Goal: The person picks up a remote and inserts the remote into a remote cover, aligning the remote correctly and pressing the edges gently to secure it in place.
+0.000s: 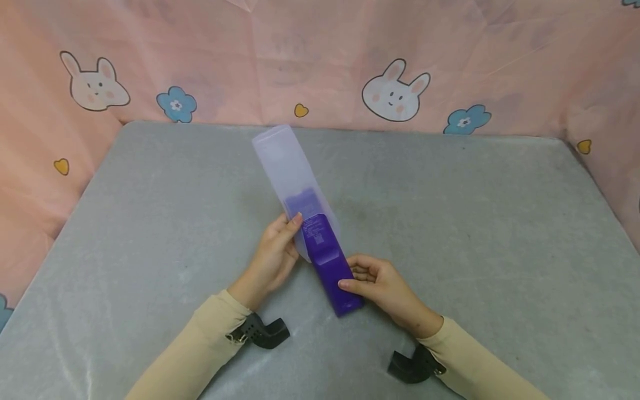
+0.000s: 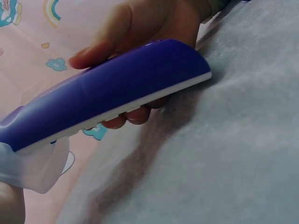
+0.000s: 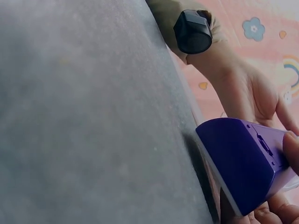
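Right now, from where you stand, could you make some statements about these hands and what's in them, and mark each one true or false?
1. The right hand grips the purple plastic device. True.
2. The translucent sleeve covers the whole device. False: the device's lower end sticks out of it.
3. The left hand holds nothing. False: it holds the sleeve.
4. Pale printing shows on the purple device. True.
5. The pink cloth backdrop is plain. False: it has rabbit faces and blue flowers.
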Action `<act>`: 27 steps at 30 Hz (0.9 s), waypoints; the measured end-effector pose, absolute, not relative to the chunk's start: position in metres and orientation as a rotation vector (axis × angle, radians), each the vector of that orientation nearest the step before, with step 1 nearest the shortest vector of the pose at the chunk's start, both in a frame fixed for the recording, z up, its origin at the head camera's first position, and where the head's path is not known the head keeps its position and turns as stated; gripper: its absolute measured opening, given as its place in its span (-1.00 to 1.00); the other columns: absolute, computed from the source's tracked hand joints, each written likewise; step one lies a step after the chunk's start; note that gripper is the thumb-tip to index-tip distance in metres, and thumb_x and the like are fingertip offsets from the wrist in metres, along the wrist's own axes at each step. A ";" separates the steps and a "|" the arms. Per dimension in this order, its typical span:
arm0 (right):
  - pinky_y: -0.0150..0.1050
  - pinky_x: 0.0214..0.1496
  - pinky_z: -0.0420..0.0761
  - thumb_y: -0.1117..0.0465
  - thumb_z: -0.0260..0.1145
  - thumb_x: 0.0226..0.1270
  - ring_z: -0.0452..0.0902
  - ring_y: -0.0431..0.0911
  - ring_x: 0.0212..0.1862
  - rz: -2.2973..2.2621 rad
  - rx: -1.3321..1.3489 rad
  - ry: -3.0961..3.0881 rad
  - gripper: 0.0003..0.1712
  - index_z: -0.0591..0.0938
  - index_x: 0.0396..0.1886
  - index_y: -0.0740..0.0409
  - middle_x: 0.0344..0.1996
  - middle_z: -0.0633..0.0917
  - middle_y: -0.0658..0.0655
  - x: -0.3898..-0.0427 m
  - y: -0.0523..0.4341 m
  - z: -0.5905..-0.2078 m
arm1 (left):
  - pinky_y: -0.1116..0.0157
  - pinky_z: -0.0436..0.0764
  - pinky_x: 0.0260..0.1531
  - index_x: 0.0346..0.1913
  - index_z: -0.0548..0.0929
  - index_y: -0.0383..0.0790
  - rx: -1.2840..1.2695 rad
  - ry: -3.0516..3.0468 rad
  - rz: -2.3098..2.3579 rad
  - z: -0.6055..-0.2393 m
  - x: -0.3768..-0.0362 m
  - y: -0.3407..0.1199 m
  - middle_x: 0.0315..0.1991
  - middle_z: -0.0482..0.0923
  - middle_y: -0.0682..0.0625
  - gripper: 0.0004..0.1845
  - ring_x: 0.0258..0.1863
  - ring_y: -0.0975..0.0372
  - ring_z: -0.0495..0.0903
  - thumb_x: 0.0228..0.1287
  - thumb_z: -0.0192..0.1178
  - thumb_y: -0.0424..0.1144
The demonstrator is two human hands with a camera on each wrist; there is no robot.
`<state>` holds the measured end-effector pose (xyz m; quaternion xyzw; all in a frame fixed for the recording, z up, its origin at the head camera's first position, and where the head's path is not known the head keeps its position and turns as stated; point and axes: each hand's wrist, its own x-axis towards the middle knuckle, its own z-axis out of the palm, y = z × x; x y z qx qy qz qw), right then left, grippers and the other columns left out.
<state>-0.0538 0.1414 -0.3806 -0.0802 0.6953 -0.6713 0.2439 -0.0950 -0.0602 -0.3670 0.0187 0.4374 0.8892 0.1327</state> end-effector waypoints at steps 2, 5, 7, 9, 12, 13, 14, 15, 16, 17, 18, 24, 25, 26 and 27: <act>-0.30 -0.15 0.65 0.30 0.32 0.24 0.63 -0.13 -0.14 -1.827 -0.222 1.895 -0.58 0.49 -0.02 0.53 -0.14 0.65 0.28 -0.054 0.141 -0.380 | 0.34 0.56 -0.03 0.23 0.23 -0.54 0.059 1.264 2.594 -0.365 -0.096 -0.062 -0.11 0.57 0.04 -0.63 -0.11 0.28 0.56 0.47 -0.23 -0.40; -0.31 -0.14 0.64 0.30 0.33 0.23 0.62 -0.13 -0.12 -1.828 -0.228 1.879 -0.56 0.48 -0.01 0.53 -0.13 0.64 0.29 -0.055 0.142 -0.380 | 0.35 0.57 -0.06 0.21 0.25 -0.52 0.068 1.244 2.623 -0.364 -0.097 -0.064 -0.13 0.60 0.03 -0.65 -0.14 0.27 0.58 0.47 -0.21 -0.39; -0.32 -0.13 0.63 0.31 0.33 0.23 0.62 -0.13 -0.12 -1.834 -0.230 1.867 -0.56 0.47 0.00 0.54 -0.14 0.64 0.29 -0.055 0.142 -0.380 | 0.33 0.57 -0.03 0.23 0.23 -0.53 0.081 1.227 2.640 -0.363 -0.097 -0.065 -0.10 0.61 0.01 -0.62 -0.11 0.25 0.59 0.47 -0.18 -0.38; -0.32 -0.14 0.64 0.32 0.33 0.23 0.63 -0.13 -0.12 -1.836 -0.235 1.865 -0.57 0.48 -0.01 0.55 -0.14 0.64 0.29 -0.054 0.142 -0.380 | 0.31 0.54 0.03 0.27 0.20 -0.55 0.104 1.210 2.649 -0.363 -0.098 -0.066 -0.04 0.61 0.00 -0.58 -0.05 0.24 0.58 0.47 -0.15 -0.36; -0.32 -0.16 0.64 0.33 0.31 0.24 0.63 -0.14 -0.14 -1.839 -0.238 1.864 -0.59 0.48 -0.03 0.56 -0.16 0.65 0.30 -0.054 0.143 -0.381 | 0.29 0.49 0.10 0.30 0.16 -0.56 0.124 1.196 2.641 -0.363 -0.098 -0.066 0.02 0.59 -0.01 -0.54 0.04 0.21 0.54 0.48 -0.14 -0.35; -0.32 -0.16 0.64 0.33 0.31 0.24 0.63 -0.14 -0.14 -1.838 -0.239 1.865 -0.59 0.48 -0.03 0.56 -0.16 0.65 0.30 -0.054 0.143 -0.381 | 0.29 0.47 0.13 0.31 0.15 -0.56 0.129 1.197 2.637 -0.363 -0.098 -0.066 0.04 0.58 -0.03 -0.54 0.06 0.21 0.53 0.48 -0.14 -0.35; -0.32 -0.16 0.64 0.33 0.31 0.24 0.63 -0.14 -0.15 -1.837 -0.238 1.866 -0.60 0.48 -0.04 0.56 -0.17 0.65 0.30 -0.054 0.143 -0.381 | 0.28 0.46 0.15 0.31 0.14 -0.56 0.127 1.194 2.634 -0.363 -0.098 -0.066 0.06 0.57 -0.04 -0.54 0.08 0.21 0.52 0.48 -0.15 -0.35; -0.32 -0.16 0.64 0.33 0.31 0.24 0.63 -0.15 -0.15 -1.836 -0.237 1.868 -0.60 0.48 -0.04 0.56 -0.17 0.65 0.30 -0.054 0.143 -0.381 | 0.28 0.44 0.16 0.32 0.14 -0.55 0.125 1.193 2.630 -0.363 -0.098 -0.066 0.08 0.56 -0.05 -0.54 0.09 0.20 0.51 0.48 -0.16 -0.35; -0.32 -0.16 0.64 0.34 0.31 0.24 0.63 -0.15 -0.15 -1.836 -0.234 1.869 -0.60 0.48 -0.05 0.57 -0.17 0.65 0.30 -0.054 0.143 -0.382 | 0.28 0.44 0.16 0.32 0.14 -0.55 0.120 1.195 2.629 -0.363 -0.098 -0.066 0.11 0.53 -0.09 -0.54 0.09 0.20 0.50 0.49 -0.18 -0.36; -0.32 -0.16 0.64 0.34 0.31 0.24 0.63 -0.15 -0.16 -1.836 -0.231 1.871 -0.60 0.48 -0.05 0.57 -0.17 0.65 0.30 -0.054 0.143 -0.382 | 0.27 0.44 0.17 0.32 0.13 -0.55 0.114 1.197 2.628 -0.363 -0.098 -0.065 0.14 0.51 -0.12 -0.54 0.10 0.20 0.50 0.49 -0.18 -0.36; -0.32 -0.15 0.64 0.34 0.31 0.24 0.64 -0.15 -0.16 -1.836 -0.229 1.874 -0.60 0.48 -0.05 0.57 -0.17 0.65 0.30 -0.054 0.142 -0.382 | 0.26 0.43 0.18 0.33 0.13 -0.55 0.109 1.202 2.627 -0.363 -0.098 -0.065 0.17 0.48 -0.15 -0.54 0.10 0.20 0.50 0.49 -0.19 -0.36; -0.32 -0.15 0.65 0.35 0.31 0.23 0.64 -0.15 -0.17 -1.845 -0.212 1.875 -0.60 0.48 -0.05 0.59 -0.18 0.65 0.32 -0.054 0.142 -0.382 | 0.23 0.40 0.21 0.35 0.12 -0.52 0.086 1.212 2.610 -0.364 -0.097 -0.064 0.29 0.31 -0.28 -0.54 0.12 0.20 0.48 0.49 -0.23 -0.37; -0.32 -0.15 0.65 0.35 0.31 0.23 0.64 -0.15 -0.17 -1.846 -0.208 1.873 -0.60 0.48 -0.05 0.59 -0.17 0.65 0.32 -0.054 0.142 -0.383 | 0.23 0.39 0.21 0.35 0.11 -0.51 0.089 1.213 2.607 -0.365 -0.097 -0.064 0.29 0.31 -0.28 -0.54 0.13 0.20 0.47 0.49 -0.23 -0.37; -0.32 -0.15 0.65 0.35 0.31 0.23 0.64 -0.15 -0.17 -1.847 -0.206 1.873 -0.60 0.48 -0.05 0.59 -0.17 0.65 0.32 -0.054 0.142 -0.383 | 0.23 0.39 0.22 0.35 0.11 -0.51 0.090 1.215 2.604 -0.365 -0.097 -0.064 0.29 0.31 -0.28 -0.54 0.13 0.20 0.47 0.49 -0.23 -0.37; -0.32 -0.15 0.65 0.35 0.31 0.23 0.64 -0.15 -0.16 -1.847 -0.204 1.873 -0.60 0.48 -0.05 0.59 -0.17 0.65 0.31 -0.054 0.142 -0.383 | 0.22 0.39 0.22 0.36 0.11 -0.51 0.093 1.217 2.602 -0.365 -0.097 -0.064 0.29 0.31 -0.27 -0.54 0.13 0.20 0.47 0.49 -0.23 -0.37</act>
